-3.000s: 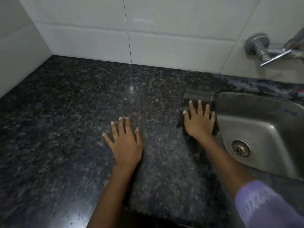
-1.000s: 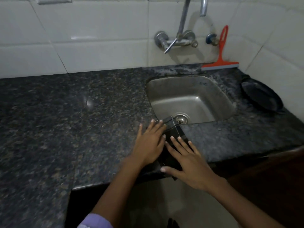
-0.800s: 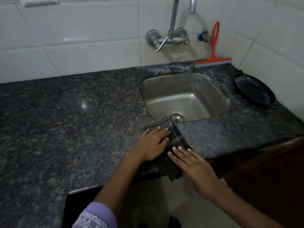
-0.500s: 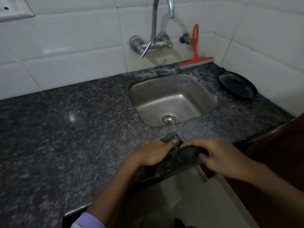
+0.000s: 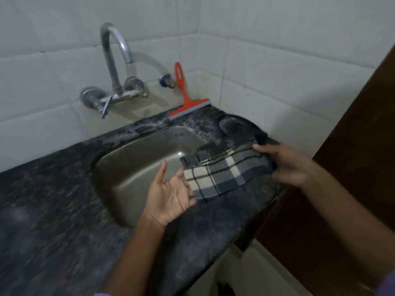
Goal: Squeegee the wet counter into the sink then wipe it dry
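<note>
A checked cloth point(image 5: 222, 174) is held over the speckled granite counter point(image 5: 213, 227), at the steel sink's point(image 5: 136, 167) right edge.
The left hand point(image 5: 171, 194) lies palm-up, fingers spread, at its near corner; the right hand point(image 5: 287, 164) pinches its far edge. Beyond, an orange squeegee point(image 5: 186, 99) leans on white tile.

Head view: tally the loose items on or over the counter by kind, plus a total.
Squeegee: 1, the red squeegee leaning on the wall tile behind the sink.
Cloth: 1, the plaid cloth gripped by the right hand; left hand palm-up at its edge.
Pan: 1, the dark pan, partly hidden by the cloth.
Total: 3
</note>
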